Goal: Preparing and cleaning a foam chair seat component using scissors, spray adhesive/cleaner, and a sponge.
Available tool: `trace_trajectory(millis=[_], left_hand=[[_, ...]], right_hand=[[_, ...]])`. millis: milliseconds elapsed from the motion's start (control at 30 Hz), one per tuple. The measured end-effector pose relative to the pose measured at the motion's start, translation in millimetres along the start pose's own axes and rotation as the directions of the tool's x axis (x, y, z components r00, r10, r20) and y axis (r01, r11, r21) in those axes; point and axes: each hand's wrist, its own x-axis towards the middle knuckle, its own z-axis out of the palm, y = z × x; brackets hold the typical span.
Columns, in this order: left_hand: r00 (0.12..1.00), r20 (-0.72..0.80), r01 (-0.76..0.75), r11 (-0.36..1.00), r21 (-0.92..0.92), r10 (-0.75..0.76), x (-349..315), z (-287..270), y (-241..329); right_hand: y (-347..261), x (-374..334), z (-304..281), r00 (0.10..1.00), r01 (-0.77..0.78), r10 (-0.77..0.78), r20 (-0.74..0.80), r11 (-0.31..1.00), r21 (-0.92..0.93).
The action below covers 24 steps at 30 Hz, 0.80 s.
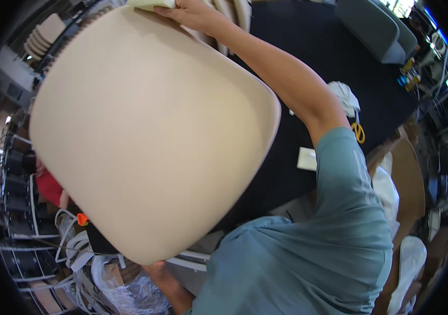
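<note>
A large beige panel (155, 131) with rounded corners, smooth like a padded chair seat, is tilted up before me and fills much of the view. At its bottom edge, my left hand (158, 273) grips the rim; most of its fingers are hidden behind the panel. My right arm stretches to the far edge, where my right hand (195, 14) is closed on a pale yellow-green cloth (153, 3). The cloth lies against the panel's far edge and is partly cut off by the picture's top.
Beneath is a black-covered table (297, 47) bearing a grey curved cushion (368, 26), a white cloth (344, 97), yellow-handled scissors (359, 132) and a small pale block (307, 158). More beige panels (229, 16) stand behind. Clear plastic wrap (129, 289) lies lower left. A red-clothed person (49, 186) is at left.
</note>
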Motion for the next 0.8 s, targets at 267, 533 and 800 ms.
trace_trajectory(millis=[267,533,800], left_hand=[[0.999,0.005,0.053,0.993,-0.104,-0.053,-33.1,-20.5,16.3],[0.993,-0.12,-0.033,0.985,-0.168,0.013,-21.1,-33.6,31.4],[0.902,-0.423,0.032,0.989,-0.145,-0.091,4.6,16.7,76.4]], right_hand=[[30.8,-271.2,-69.1,0.947,-0.313,0.321,-0.034,0.94,0.138],[243.5,-470.4,-214.9,0.289,-0.319,0.666,-0.687,0.744,0.587],[281.9,-489.3,-238.6,0.258,-0.761,0.162,-0.952,0.642,-0.097]])
